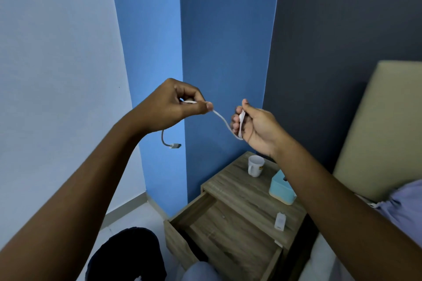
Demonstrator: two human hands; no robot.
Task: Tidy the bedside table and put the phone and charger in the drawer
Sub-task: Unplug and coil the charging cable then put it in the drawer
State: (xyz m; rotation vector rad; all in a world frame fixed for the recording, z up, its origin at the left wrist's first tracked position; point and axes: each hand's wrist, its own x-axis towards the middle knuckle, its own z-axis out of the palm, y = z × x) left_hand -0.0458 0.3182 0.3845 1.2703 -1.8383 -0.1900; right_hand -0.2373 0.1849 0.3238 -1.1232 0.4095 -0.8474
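Note:
Both hands are raised in front of the blue wall, holding a white charger cable (222, 120). My left hand (175, 105) pinches the cable between thumb and finger, and the cable's free end with its plug (174, 145) dangles below that hand. My right hand (253, 124) holds several loops of the same cable wound around its fingers. Below, the wooden bedside table (242, 191) has its drawer (228, 235) pulled open, with nothing visible inside. A white charger adapter (280, 221) lies on the tabletop near the front right. No phone is in view.
A white mug (255, 165) stands at the back of the tabletop. A light blue tissue box (279, 189) sits to its right, partly behind my right forearm. A bed with a beige headboard (383, 134) borders the table's right side. My knee (127, 255) is at the drawer's left.

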